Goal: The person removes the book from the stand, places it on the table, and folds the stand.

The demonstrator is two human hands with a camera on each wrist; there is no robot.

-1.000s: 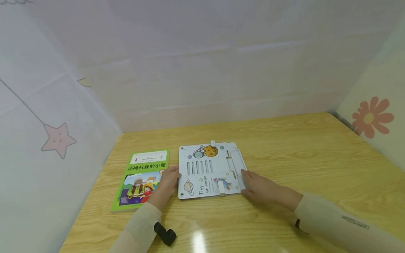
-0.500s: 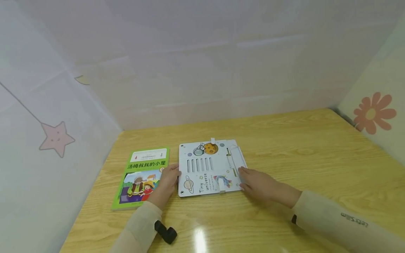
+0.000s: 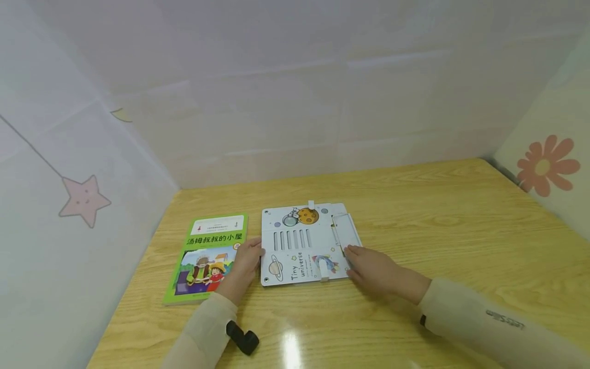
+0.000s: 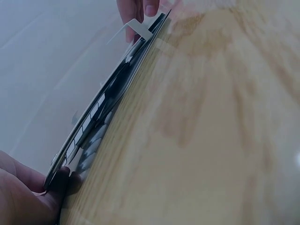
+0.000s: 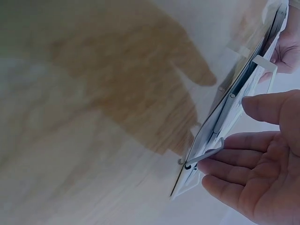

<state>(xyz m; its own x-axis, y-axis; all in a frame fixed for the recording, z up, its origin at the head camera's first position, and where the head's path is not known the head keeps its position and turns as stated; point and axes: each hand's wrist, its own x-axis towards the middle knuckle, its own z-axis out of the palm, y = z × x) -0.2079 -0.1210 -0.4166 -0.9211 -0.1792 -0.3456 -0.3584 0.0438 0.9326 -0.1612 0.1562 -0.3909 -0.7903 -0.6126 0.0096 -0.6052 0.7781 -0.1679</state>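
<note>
A flat white book stand printed with planets and "Tiny universe" lies on the table in the head view. My left hand pinches its left edge; in the left wrist view the thumb and fingers meet at that edge. At the opposite side is my right hand, its fingertips touching a thin wire bracket. The right wrist view shows that hand with thumb and fingers extended and apart, fingers against the bracket. Part of the bracket is hidden behind the right hand.
Left of the stand lies a green-bordered book with a cartoon cover, partly behind the left forearm. Two small white clips sit on the stand's near and far edges. Cloth walls enclose the wooden table.
My right hand has shifted slightly left over the stand's right side, and the wire bracket there has changed its angle. The left hand keeps its hold on the left edge.
</note>
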